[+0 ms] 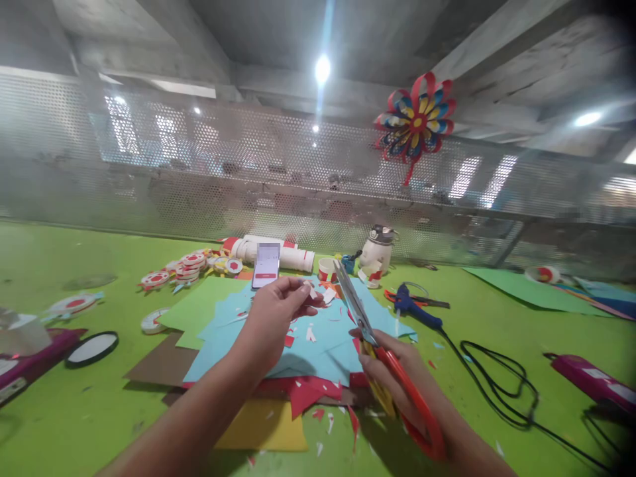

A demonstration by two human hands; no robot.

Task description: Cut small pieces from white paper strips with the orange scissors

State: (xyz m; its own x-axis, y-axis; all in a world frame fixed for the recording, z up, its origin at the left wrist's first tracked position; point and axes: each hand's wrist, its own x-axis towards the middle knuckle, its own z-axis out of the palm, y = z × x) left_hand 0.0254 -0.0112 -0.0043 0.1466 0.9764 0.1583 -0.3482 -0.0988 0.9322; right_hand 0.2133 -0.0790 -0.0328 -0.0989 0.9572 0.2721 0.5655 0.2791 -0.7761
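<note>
My left hand (281,308) pinches a small white piece of paper (310,289) above a pile of light blue paper sheets (233,344). In my right hand (392,371) is a pair of scissors (358,308) with red and yellow handles, its blades pointing up and away from me. The blades look nearly closed and stand to the right of the white piece, apart from it. Small red and white paper scraps (311,333) lie on the blue sheets. Behind my hands stands a small red and white paper cup (326,269).
A phone (266,265) leans against white paper rolls (298,257). Red and white paper discs (189,266) lie at left, near a round mirror (92,349). At right are a blue glue gun (410,303), its looping black cord (497,371) and a purple power strip (593,381). A bottle (376,250) stands behind.
</note>
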